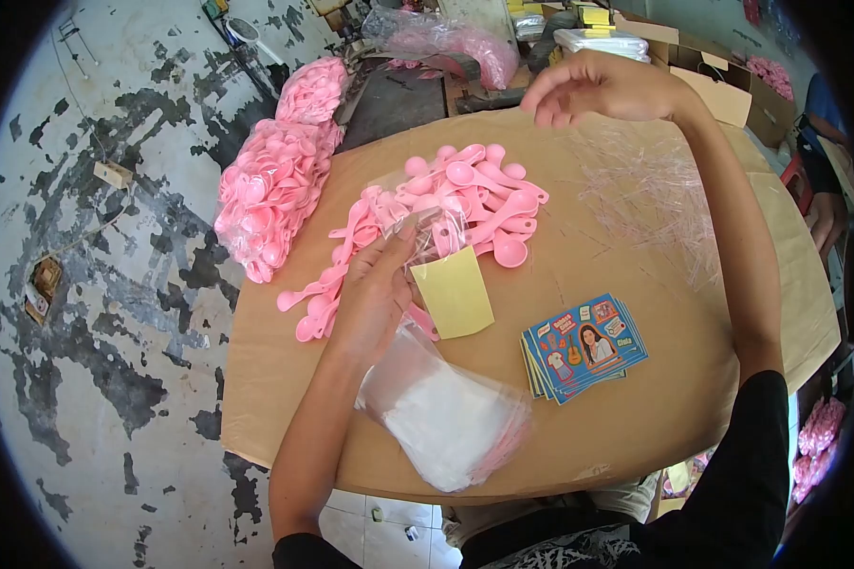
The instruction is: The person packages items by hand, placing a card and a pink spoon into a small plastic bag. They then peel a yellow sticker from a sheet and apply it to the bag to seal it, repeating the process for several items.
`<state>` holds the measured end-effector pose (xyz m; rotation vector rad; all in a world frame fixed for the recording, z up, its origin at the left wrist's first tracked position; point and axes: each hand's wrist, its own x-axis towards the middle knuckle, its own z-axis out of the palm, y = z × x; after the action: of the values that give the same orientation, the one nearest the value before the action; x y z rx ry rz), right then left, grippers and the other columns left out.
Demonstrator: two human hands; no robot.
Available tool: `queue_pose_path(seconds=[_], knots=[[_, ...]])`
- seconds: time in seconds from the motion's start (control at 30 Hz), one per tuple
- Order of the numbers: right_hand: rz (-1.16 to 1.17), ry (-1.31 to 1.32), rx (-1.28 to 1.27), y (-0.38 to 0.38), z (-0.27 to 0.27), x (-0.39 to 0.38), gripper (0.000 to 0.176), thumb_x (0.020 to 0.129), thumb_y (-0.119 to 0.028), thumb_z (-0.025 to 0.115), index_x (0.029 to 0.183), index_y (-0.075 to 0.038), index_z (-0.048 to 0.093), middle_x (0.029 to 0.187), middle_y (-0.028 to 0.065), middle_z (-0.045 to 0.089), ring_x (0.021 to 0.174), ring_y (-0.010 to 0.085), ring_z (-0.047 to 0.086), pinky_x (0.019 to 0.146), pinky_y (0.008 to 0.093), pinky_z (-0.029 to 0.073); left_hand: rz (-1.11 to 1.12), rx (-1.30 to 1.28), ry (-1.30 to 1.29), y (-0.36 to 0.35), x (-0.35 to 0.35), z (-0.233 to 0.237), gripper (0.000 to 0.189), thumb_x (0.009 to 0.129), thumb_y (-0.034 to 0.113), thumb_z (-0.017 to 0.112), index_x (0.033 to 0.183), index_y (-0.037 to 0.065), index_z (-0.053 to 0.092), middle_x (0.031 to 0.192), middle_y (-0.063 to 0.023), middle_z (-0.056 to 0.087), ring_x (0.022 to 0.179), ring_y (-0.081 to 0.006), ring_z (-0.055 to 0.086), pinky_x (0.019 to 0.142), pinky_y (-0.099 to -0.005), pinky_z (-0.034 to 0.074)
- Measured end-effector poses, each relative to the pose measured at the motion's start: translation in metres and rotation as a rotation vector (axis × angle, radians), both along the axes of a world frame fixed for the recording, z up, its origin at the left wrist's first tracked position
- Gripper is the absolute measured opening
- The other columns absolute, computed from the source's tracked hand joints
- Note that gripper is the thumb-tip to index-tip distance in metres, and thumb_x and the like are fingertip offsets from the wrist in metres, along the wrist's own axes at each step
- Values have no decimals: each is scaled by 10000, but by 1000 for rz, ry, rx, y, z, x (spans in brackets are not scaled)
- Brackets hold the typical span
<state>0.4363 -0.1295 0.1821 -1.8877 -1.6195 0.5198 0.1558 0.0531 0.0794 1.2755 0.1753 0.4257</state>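
Observation:
My left hand (378,284) is closed on the top of a clear plastic bag (438,230), and a plain yellow card (454,294) shows at it, just right of my fingers. Behind that hand lies a loose pile of pink plastic spoons (489,190). My right hand (612,87) is raised over the far edge of the table, its fingers loosely bent, with nothing visible in them. Below my left hand is a stack of clear plastic bags (446,417). A stack of blue printed cards (584,349) lies to its right.
Thin clear strips (650,194) are scattered on the right of the brown paper-covered table (636,436). Bulging bags of pink spoons (277,190) stand at the left edge. Cardboard boxes (716,85) are at the back right; another person's hand (827,216) shows at the far right.

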Motion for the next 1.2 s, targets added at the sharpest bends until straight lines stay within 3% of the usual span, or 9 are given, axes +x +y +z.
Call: queue_pose_path(seconds=[0.03, 0.13, 0.23, 0.37, 0.4, 0.53, 0.83, 0.93, 1.2], knots=[[45, 100, -65, -3, 1, -8, 307, 920, -55, 515, 1204, 7, 615, 1052, 83, 676, 984, 136, 627, 875, 272, 491, 15, -12, -7, -4, 2, 1, 362, 1020, 245, 478, 1243, -33, 541, 1181, -122, 617, 984, -178, 652, 754, -343, 580], [4, -89, 153, 22, -38, -7, 291, 945, -103, 539, 1206, 0, 615, 1034, 81, 673, 966, 123, 622, 843, 268, 498, 43, -20, -25, -8, 4, 0, 386, 1020, 293, 484, 1239, -19, 548, 1166, -121, 620, 963, -169, 655, 724, -337, 582], [253, 112, 109, 41, -53, -47, 302, 943, -153, 611, 1203, 0, 616, 981, 72, 679, 894, 107, 635, 805, 263, 511, 24, 18, -17, -2, 2, -4, 409, 1016, 331, 488, 1247, -2, 548, 1171, -119, 617, 983, -163, 645, 762, -325, 574], [179, 296, 201, 61, -73, -109, 317, 912, -143, 675, 1187, 7, 624, 914, 57, 684, 775, 84, 635, 729, 235, 518, 135, -44, -102, -11, 6, 5, 442, 1027, 332, 461, 1330, 15, 513, 1246, -121, 603, 977, -146, 649, 756, -283, 572], [136, 355, 266, 63, -77, -116, 311, 908, -126, 679, 1184, 6, 627, 896, 52, 685, 750, 77, 630, 708, 227, 517, 26, 40, -93, -1, -1, 4, 481, 1045, 247, 399, 1449, -4, 327, 1403, -135, 463, 1194, -222, 558, 945, -364, 534], [90, 396, 243, 65, -78, -115, 275, 908, -98, 674, 1164, 0, 651, 878, 39, 690, 727, 64, 617, 657, 222, 518, -36, 74, -144, 8, -3, 3, 512, 1044, 274, 399, 1469, 6, 298, 1432, -139, 437, 1216, -226, 547, 916, -353, 557], [153, 404, 220, 67, -82, -101, 257, 920, -78, 645, 1170, -25, 674, 910, 46, 711, 743, 56, 618, 655, 230, 522, -1, 70, -96, 8, 1, -1, 440, 1027, 236, 458, 1408, 17, 426, 1266, -144, 582, 1057, -196, 641, 857, -350, 576], [114, 386, 260, 64, -79, -96, 229, 911, -95, 637, 1124, -46, 706, 891, 28, 710, 809, 62, 646, 743, 243, 543, -18, 323, -53, 16, 3, -6, 400, 1025, 180, 474, 1401, 45, 465, 1138, -85, 637, 971, -141, 646, 812, -291, 558], [314, 283, 403, 63, -86, -83, 307, 781, 83, 584, 1026, -23, 735, 937, 69, 721, 828, 129, 624, 767, 289, 496, -39, 420, -56, 27, -1, -5, 244, 1004, 89, 469, 1200, 3, 586, 996, -67, 633, 886, -109, 637, 754, -285, 570]])
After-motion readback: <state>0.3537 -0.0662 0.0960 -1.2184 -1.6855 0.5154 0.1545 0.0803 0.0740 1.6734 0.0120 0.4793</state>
